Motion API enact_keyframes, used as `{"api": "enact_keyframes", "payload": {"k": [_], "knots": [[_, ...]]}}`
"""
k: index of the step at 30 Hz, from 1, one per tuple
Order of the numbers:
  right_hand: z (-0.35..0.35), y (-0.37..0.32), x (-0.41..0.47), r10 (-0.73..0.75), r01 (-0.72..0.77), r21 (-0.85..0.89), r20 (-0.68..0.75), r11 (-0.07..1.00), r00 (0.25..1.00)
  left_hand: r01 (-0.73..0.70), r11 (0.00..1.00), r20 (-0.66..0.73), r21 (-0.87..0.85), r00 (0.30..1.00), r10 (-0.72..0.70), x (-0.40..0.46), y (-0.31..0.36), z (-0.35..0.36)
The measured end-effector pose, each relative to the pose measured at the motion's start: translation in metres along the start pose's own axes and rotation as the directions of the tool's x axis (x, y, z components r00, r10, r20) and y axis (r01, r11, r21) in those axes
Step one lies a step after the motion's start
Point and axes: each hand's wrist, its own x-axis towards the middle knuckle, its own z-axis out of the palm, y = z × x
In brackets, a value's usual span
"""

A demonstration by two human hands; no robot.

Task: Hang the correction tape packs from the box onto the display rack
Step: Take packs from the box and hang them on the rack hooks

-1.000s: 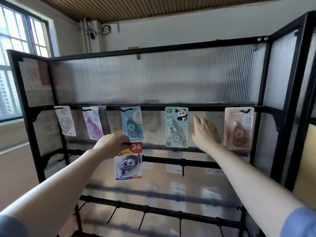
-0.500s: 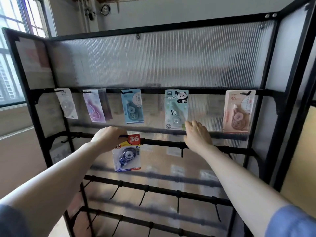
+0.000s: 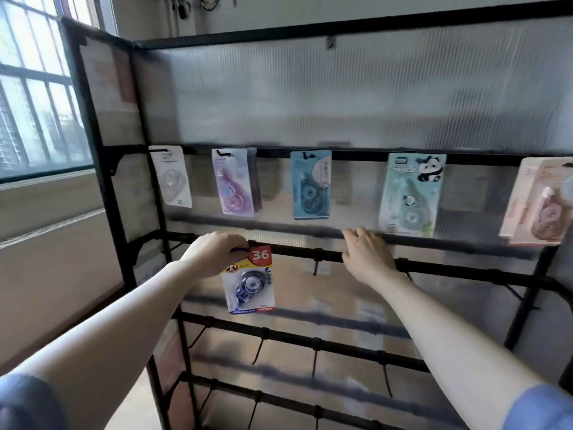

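Correction tape pack (image 3: pixel 250 279) pinched at its top in our left hand (image 3: pixel 214 250), right at the 2nd rail (image 3: pixel 449 270); right hand (image 3: pixel 367 259) rests there, fingers loosely together. Next: thread it onto a hook. 5 packs hang above.

A barred window (image 3: pixel 37 97) fills the left wall; beneath it runs a pale sill (image 3: pixel 46 226). Right of the window, small fixtures (image 3: pixel 208 0) hang high up.

I read a white "36" on the red corner of the blue correction tape pack (image 3: pixel 249 280), with "SMOOTH" along its bottom edge. The clear pack (image 3: pixel 171 176) far left shows "36".
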Motion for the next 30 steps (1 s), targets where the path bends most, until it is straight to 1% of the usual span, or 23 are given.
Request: {"api": "enact_keyframes", "payload": {"k": [3,7,10,13,15,19,23,30], "knots": [[0.018,-0.043,0.013,0.023,-0.023,-0.004,0.016,1.0,1.0,-0.001,1.0,0.028,-0.026,1.0,0.002,0.007,-0.052,0.01],[0.048,-0.095,0.025,0.025,-0.025,0.001,0.017,1.0,1.0,-0.01,0.996,0.031,-0.089,0.999,0.012,0.014,-0.116,0.026],[0.064,-0.128,0.03,0.015,-0.015,0.004,0.033,1.0,0.999,-0.014,0.989,0.045,-0.146,0.999,0.02,0.017,-0.153,0.037],[0.074,-0.154,0.039,0.015,-0.016,0.015,0.065,1.0,0.998,-0.017,0.988,0.081,-0.15,0.996,0.029,0.019,-0.179,0.045],[0.078,-0.167,0.046,0.013,-0.014,0.013,0.074,1.0,0.997,-0.027,0.989,0.092,-0.145,0.995,0.04,0.023,-0.194,0.049],[0.087,-0.185,0.058,-0.036,0.034,0.025,0.067,0.999,0.997,-0.022,0.987,0.057,-0.159,0.998,0.031,0.029,-0.219,0.059],[0.091,-0.197,0.071,-0.071,0.069,0.044,0.05,0.997,0.996,-0.017,0.985,0.053,-0.173,0.998,0.026,0.033,-0.239,0.07],[0.105,-0.205,0.078,-0.084,0.083,0.02,0.058,0.996,0.995,-0.037,0.977,-0.043,-0.208,0.999,0.029,0.036,-0.246,0.076]]}}
